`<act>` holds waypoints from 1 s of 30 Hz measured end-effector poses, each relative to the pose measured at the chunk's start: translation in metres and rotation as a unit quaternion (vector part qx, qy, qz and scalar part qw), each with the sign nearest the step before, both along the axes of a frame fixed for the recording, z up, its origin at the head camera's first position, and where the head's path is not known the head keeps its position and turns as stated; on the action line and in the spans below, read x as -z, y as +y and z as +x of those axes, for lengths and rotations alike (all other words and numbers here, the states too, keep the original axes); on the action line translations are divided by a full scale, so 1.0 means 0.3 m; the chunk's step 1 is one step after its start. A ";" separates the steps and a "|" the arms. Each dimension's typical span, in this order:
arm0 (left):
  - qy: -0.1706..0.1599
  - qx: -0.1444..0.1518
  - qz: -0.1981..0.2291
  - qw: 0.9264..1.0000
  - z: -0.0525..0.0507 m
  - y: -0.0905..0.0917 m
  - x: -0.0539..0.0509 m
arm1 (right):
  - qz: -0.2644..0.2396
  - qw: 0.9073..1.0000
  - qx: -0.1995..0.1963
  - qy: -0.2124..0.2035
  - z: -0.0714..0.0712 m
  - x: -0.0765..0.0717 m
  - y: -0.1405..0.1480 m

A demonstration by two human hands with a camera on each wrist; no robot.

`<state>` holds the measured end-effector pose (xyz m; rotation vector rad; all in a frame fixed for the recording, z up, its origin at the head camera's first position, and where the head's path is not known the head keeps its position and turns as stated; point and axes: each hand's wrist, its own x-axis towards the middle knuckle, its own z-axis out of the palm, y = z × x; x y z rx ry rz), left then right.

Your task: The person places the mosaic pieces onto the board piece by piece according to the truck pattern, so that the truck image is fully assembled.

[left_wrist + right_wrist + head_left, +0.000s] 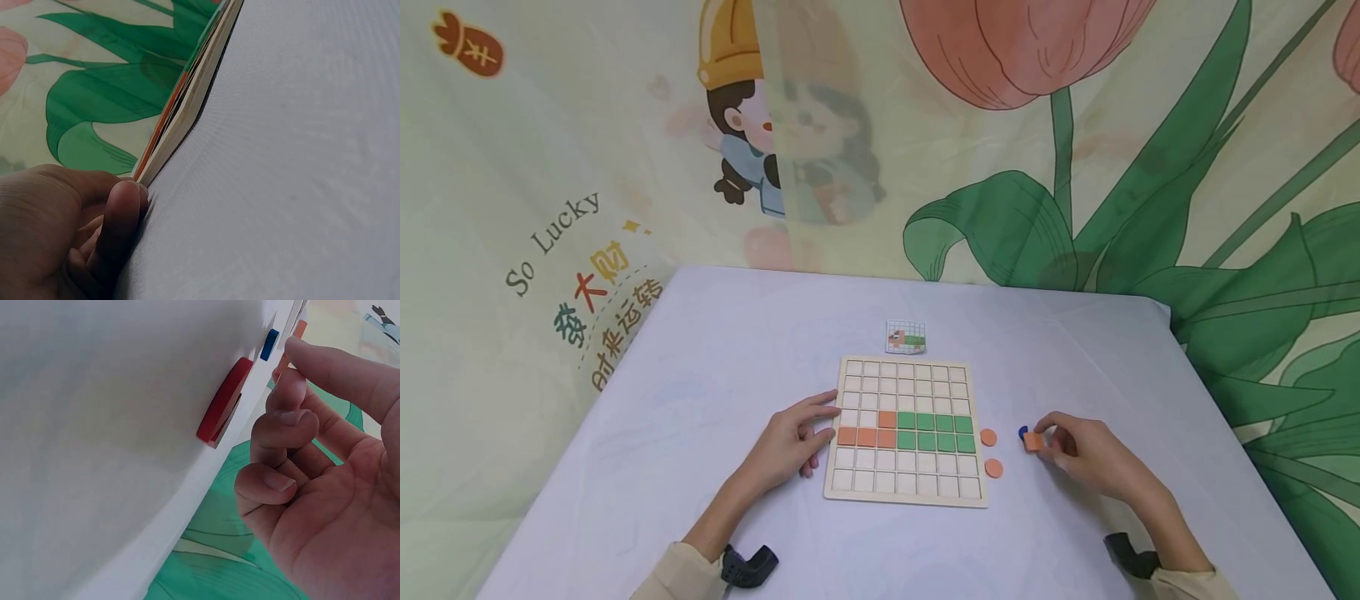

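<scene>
On the table lies a wooden grid board (907,483) with orange and green square tiles set in two of its rows. My left hand (786,446) touches the board's left edge with extended fingers and thumb tip; the left wrist view shows the thumb (122,209) against that edge. To the right of the board, my right hand (1086,450) pinches an orange square tile (1033,442) between thumb and forefinger. A small blue piece (1022,432) lies beside that tile. In the right wrist view a red curved piece (225,403) lies near the curled fingers.
Two orange discs (988,437) lie along the board's right edge. Behind the board is a small picture card (906,337) with a gridded pattern. A white cloth (737,317) covers the table, and a printed curtain (850,125) hangs behind it.
</scene>
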<state>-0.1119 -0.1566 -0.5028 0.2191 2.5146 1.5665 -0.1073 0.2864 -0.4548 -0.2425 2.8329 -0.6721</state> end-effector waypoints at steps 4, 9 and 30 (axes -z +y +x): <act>-0.001 -0.001 0.000 1.000 -0.001 0.000 0.001 | -0.005 1.000 -0.004 0.004 -0.004 -0.005 -0.015; 0.001 0.001 0.001 1.000 -0.001 -0.002 0.003 | -0.018 1.000 -0.020 0.014 -0.010 -0.007 -0.040; 0.002 0.004 0.002 1.000 0.000 -0.003 -0.001 | -0.049 0.995 -0.081 0.023 -0.055 0.008 -0.167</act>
